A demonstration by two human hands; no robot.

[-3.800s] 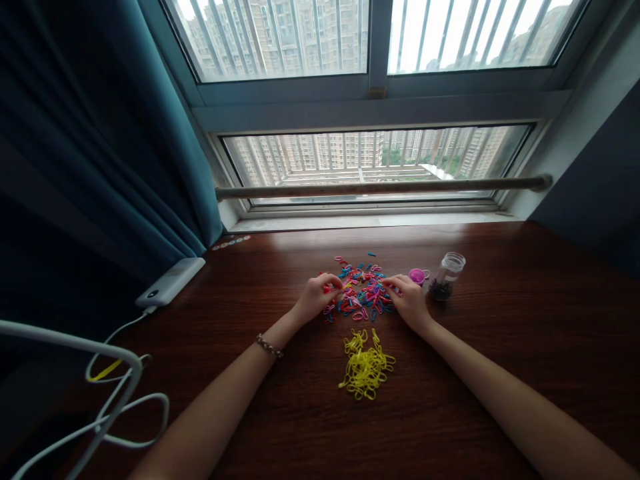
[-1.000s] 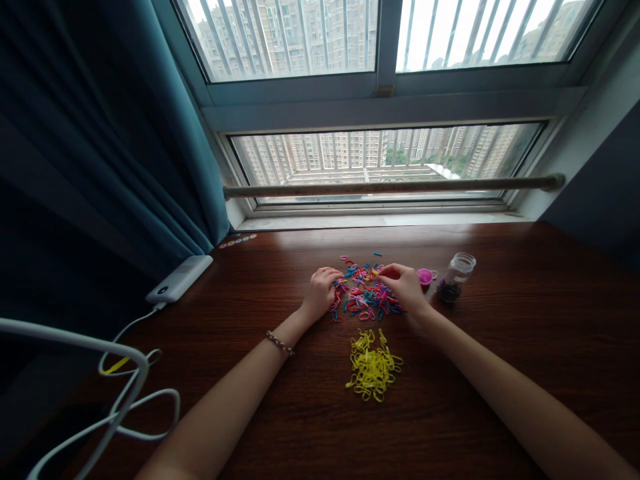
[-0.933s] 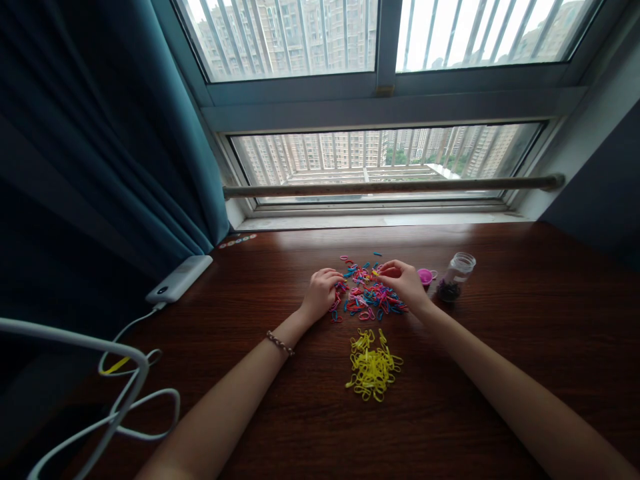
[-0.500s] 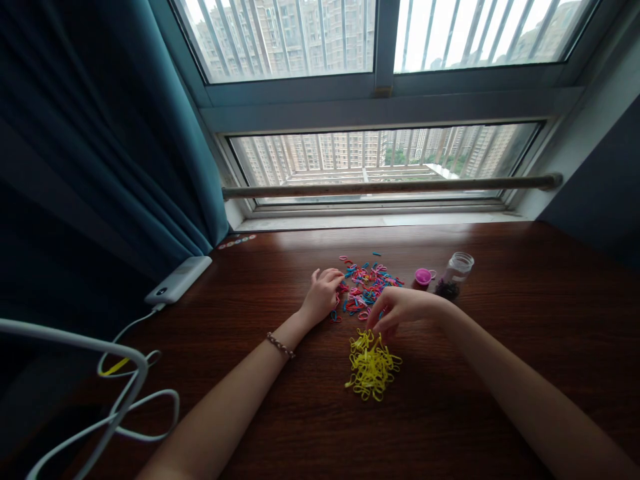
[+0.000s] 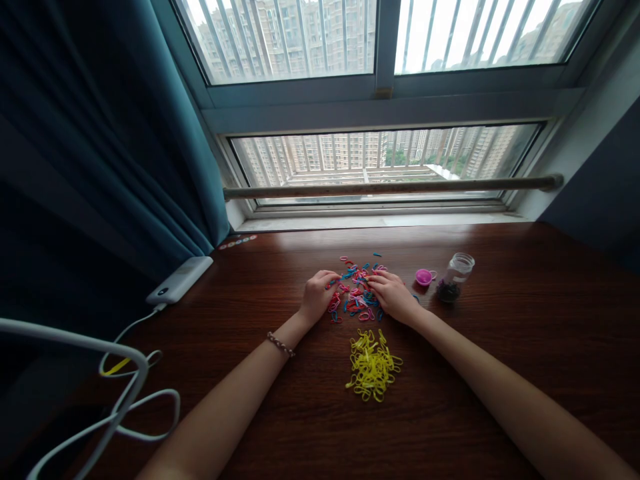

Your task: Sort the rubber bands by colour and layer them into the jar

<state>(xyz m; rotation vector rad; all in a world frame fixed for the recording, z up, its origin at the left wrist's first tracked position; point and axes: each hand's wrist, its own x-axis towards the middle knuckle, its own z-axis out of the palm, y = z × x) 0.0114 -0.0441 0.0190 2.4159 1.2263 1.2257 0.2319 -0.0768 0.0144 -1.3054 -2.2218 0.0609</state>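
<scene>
A loose pile of small pink, red and blue rubber bands (image 5: 357,303) lies on the dark wooden table. At its left edge rests my left hand (image 5: 318,293), fingers bent and drawn together; whatever may be between the fingertips is too small to make out. My right hand (image 5: 394,297) lies over the right side of that pile, palm down, its fingers stretched out and touching the bands. Nearer to me, a heap of yellow rubber bands (image 5: 373,367) sits below both hands, touched by neither.
Right of the pile are a small pink cup-like lid (image 5: 424,277) and a clear jar (image 5: 456,275) with dark bands at its bottom. A white power bank (image 5: 181,280) with a cable (image 5: 133,323) lies at left, by a blue curtain (image 5: 190,167). A window (image 5: 385,160) stands behind the table.
My right hand has moved from the top of the yellow heap up and away onto the multicoloured pile, its fingers now flatter. My left hand's fingers have curled in at the pile's left edge.
</scene>
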